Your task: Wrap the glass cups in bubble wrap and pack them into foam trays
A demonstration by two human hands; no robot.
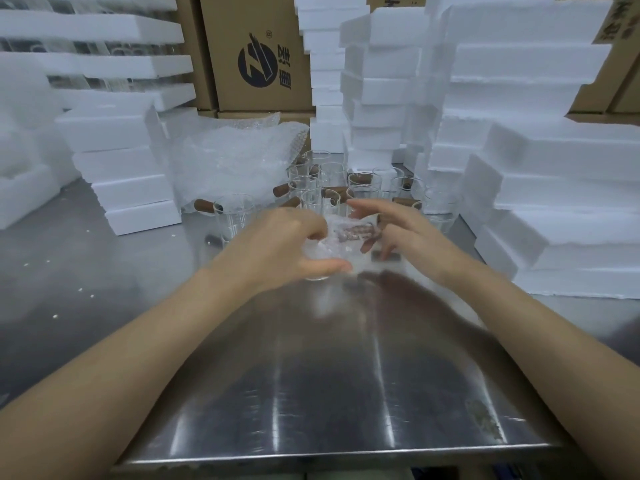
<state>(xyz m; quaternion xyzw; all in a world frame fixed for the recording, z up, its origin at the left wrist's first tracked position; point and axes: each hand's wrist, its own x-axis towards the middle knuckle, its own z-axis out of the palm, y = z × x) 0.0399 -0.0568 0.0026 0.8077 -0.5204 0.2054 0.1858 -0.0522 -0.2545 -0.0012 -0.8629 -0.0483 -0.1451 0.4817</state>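
Head view: glass cup (332, 244), half in bubble wrap (341, 233), held over steel table (311, 375). Left hand (287, 244) grips wrapped body; right hand (398, 233) spread, fingers loose beside wood handle. Likely fragile, slick; grasp body, not handle.

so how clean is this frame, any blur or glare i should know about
Head view: motion blur smears the right hand and the bubble-wrapped cup that the left hand grips; overhead lights streak white glare down the steel table; wide-angle bending tilts the foam tray stacks at the edges; the glass cups behind stay fairly sharp.
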